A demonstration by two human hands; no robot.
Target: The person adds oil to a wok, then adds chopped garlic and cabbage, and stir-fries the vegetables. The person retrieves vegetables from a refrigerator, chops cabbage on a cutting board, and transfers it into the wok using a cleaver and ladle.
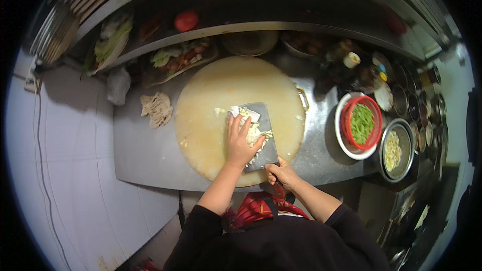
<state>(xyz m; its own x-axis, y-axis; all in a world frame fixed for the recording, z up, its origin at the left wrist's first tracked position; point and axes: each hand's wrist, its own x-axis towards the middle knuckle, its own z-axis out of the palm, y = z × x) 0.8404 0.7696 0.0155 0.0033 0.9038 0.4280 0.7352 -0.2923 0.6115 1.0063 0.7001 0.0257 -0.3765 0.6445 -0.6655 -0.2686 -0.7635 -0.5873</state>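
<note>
A cleaver's wide blade (268, 120) lies flat, low over the round chopping board (203, 94), bearing cut pieces of pale cabbage (254, 132). My right hand (283, 174) grips its reddish-brown handle (279, 190) near the board's front edge. Over the cabbage is my left hand (243, 145), fingers spread and thumb on the right side, holding the pieces against the blade. Its palm hides part of the pile. A small cabbage scrap (219, 111) sits on the board left of the blade.
A crumpled cloth (157, 109) lies left of the board. At right, a red basket of chopped green vegetable (362, 124) sits in a white basin (340, 135), beside a metal bowl (410, 158) of pale pieces. Bottles and jars crowd behind. A metal shelf (241, 28) overhangs the back.
</note>
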